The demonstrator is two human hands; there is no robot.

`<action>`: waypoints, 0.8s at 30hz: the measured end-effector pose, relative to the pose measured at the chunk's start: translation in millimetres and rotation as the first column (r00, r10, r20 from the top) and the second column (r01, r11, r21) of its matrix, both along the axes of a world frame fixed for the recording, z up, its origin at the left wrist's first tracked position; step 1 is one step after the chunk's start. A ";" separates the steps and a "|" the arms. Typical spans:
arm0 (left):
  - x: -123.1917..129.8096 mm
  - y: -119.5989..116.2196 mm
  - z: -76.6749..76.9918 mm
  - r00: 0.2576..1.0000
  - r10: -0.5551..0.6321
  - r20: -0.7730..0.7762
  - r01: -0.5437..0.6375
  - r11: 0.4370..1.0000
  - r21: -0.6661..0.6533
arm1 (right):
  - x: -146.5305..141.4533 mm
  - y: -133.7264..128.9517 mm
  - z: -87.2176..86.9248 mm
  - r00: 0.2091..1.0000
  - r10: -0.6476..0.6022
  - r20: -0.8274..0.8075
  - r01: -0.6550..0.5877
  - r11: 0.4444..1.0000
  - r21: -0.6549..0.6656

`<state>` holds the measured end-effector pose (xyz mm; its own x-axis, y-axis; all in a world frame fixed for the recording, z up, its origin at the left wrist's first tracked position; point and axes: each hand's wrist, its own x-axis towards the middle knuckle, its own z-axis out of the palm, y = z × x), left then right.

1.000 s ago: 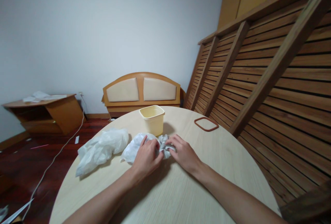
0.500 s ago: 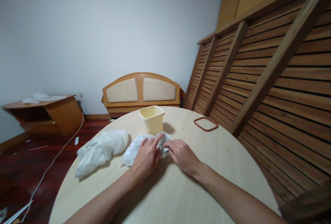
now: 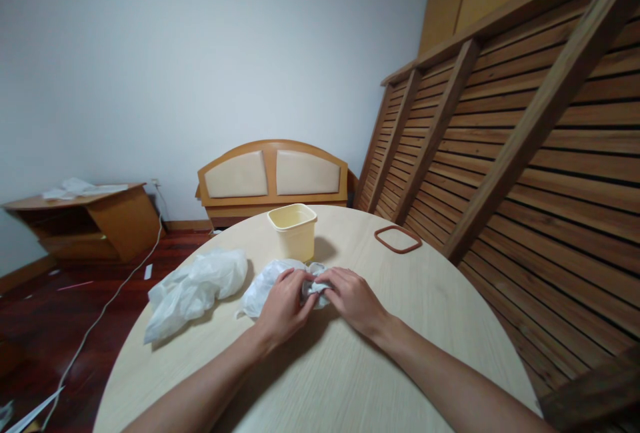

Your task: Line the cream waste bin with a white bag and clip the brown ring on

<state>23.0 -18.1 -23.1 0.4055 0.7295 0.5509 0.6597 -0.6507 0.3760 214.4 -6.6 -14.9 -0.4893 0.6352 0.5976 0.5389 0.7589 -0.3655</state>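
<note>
Apparently midway: white bag (image 3: 260,289) gathered at one end, not yet let go; nothing in yellow tub (image 3: 296,243) that shows. Bag lies near tub's 6 o'clock, long axis roughly 8-to-2, bunched end toward 2. Left hand (image 3: 286,301) and right hand (image 3: 354,297) both pinch gathered plastic; second bag (image 3: 200,289) loose at 9

Has bare, slim left forearm (image 3: 210,379) and right forearm (image 3: 445,373), narrowing toward the wrists (image 3: 264,338); has also bare left hand (image 3: 285,301) and right hand (image 3: 357,297), with slender fingers (image 3: 337,277).
</note>
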 end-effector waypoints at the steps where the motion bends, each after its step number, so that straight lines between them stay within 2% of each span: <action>1: -0.1 0.3 -0.9 0.999 0.008 0.033 -0.007 1.000 -0.021 | 0.0 0.0 0.3 1.000 -0.021 -0.010 0.021 1.000 -0.017; 5: -1.8 1.7 -6.4 0.983 0.015 0.182 0.006 0.993 -0.115 | -0.1 -1.3 2.6 0.985 -0.160 -0.064 0.154 0.984 -0.091; 7: -2.4 2.8 -8.8 0.967 -0.011 0.255 0.045 0.991 -0.127 | -1.0 -2.0 3.0 0.978 -0.180 -0.107 0.163 0.975 -0.151; 11: -1.1 4.3 -10.0 0.934 -0.061 0.351 0.104 0.989 -0.106 | -4.5 -1.0 0.7 0.956 -0.129 -0.264 0.050 0.956 -0.288; 15: 0.8 5.0 -7.8 0.916 -0.101 0.387 0.137 0.988 -0.068 | -7.4 1.8 -2.1 0.906 -0.100 -0.411 -0.061 0.930 -0.361; 19: -0.1 6.0 -4.9 0.935 -0.079 0.347 0.116 0.989 -0.089 | -10.0 4.3 -4.0 0.850 -0.097 -0.519 -0.154 0.894 -0.420; 24: -3.4 6.9 -2.7 0.971 -0.030 0.238 0.039 0.999 -0.033 | -13.9 8.8 -7.7 0.781 -0.151 -0.606 -0.257 0.807 -0.532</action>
